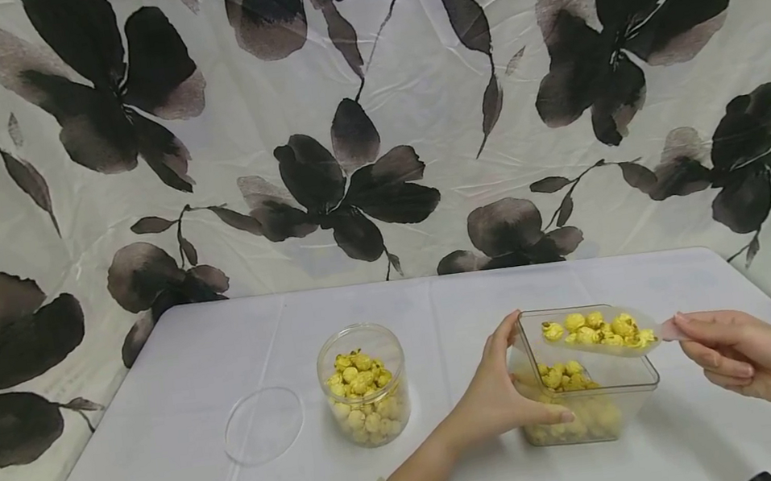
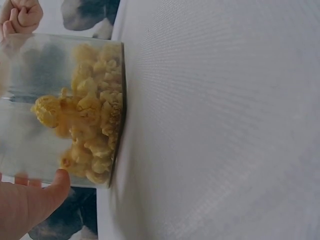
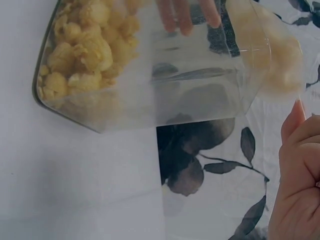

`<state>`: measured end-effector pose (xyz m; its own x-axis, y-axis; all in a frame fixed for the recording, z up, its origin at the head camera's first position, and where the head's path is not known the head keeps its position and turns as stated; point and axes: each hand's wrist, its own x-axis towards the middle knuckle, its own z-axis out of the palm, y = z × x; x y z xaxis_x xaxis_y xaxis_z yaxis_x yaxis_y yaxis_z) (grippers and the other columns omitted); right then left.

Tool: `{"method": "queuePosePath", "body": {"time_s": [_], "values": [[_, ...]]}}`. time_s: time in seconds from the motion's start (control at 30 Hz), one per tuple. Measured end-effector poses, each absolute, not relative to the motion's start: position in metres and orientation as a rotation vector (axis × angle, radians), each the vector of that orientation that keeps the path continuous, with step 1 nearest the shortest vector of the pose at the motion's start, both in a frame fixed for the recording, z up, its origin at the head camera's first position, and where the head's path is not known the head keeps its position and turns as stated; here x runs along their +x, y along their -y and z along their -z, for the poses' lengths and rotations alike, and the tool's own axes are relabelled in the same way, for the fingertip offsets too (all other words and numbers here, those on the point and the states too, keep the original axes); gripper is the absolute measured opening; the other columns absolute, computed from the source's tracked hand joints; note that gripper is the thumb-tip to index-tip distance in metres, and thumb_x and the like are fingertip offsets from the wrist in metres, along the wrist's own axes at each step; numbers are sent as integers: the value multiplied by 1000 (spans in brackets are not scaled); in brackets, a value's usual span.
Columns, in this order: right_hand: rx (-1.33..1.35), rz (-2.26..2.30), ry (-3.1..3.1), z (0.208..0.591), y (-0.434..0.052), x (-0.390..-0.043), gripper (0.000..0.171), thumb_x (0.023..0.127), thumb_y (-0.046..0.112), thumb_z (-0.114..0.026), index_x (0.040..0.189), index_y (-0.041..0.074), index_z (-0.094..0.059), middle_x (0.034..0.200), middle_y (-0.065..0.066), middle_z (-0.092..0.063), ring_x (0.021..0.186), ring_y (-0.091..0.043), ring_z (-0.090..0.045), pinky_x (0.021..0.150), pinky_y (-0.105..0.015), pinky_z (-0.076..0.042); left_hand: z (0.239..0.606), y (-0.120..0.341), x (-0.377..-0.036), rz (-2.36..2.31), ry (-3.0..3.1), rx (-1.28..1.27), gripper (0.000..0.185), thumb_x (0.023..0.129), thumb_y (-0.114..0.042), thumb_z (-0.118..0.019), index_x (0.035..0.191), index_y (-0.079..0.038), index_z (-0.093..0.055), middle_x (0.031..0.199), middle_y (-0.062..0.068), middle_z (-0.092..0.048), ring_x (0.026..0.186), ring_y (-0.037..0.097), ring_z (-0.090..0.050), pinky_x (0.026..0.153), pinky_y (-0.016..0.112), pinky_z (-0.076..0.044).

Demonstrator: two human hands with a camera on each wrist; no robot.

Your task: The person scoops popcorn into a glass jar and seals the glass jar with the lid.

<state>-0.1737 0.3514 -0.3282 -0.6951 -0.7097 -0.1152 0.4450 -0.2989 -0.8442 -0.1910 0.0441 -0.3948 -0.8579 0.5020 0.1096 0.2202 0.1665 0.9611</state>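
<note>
A clear square tub (image 1: 634,382) with yellow popcorn in its bottom stands on the white table (image 1: 168,480). My left hand (image 1: 503,387) grips the tub's left wall, thumb along the front. My right hand (image 1: 730,358) pinches the handle of a clear scoop (image 1: 599,334) heaped with popcorn, held level over the tub's rim. In the left wrist view the tub (image 2: 65,110) shows side-on, my left thumb (image 2: 35,200) against it. In the right wrist view the tub (image 3: 150,70) and the blurred scoop (image 3: 280,55) lie before my right hand (image 3: 297,180).
A round clear jar (image 1: 364,385), roughly two-thirds full of popcorn, stands left of the tub. Its clear lid (image 1: 263,425) lies flat further left. A floral cloth (image 1: 369,113) hangs behind the table's far edge.
</note>
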Motion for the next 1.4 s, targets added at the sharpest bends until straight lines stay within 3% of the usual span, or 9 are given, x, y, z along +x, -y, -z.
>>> {"method": "queuePosePath", "body": {"time_s": [0.17,0.53,0.77,1.03,1.23,1.4], "values": [[-363,2040,-1181,327,-352,-174,44,105,16,-24,117,3,-64,75,5,-58,52,-14,-7,47,-18,-12,396,-45,-192,-1782,-2182,702,115,62,-23,-88,145,-41,-11,143,-7,-23,133,18,-25,94,30,-40],[-438,2045,-1205,322,-353,-176,49,105,14,-17,117,1,-63,75,5,-58,49,-16,-7,44,-24,-4,397,-46,-195,-1795,-2192,707,117,60,-21,-89,146,-40,-13,142,-8,-26,132,18,-27,94,29,-40],[-445,2042,-1200,318,-352,-178,49,105,14,-17,117,1,-63,74,4,-54,49,-17,-8,45,-25,-4,396,-45,-194,-1766,-2157,745,120,62,-15,-88,149,-32,-8,148,-3,-19,135,17,-22,96,29,-38],[-479,2026,-1115,311,-346,-181,50,105,15,-15,120,-1,-60,74,1,-50,49,-17,-10,46,-25,-5,395,-33,-191,-1725,-2163,794,119,65,-16,-86,148,-36,-3,151,-5,-10,137,15,-17,98,37,-37],[-493,2034,-1074,305,-341,-184,50,105,15,-16,121,-1,-60,72,-1,-45,50,-17,-11,46,-24,-6,380,-17,-189,-1748,-2122,878,109,69,-13,-83,148,-33,-11,150,-8,-18,136,17,-22,100,40,-36],[-547,2034,-1045,301,-333,-188,50,105,14,-14,120,-4,-58,70,-3,-39,49,-16,-11,45,-24,-7,364,0,-184,-1786,-2093,879,105,70,-12,-82,146,-39,-15,146,-13,-26,134,11,-27,101,38,-36]]}}
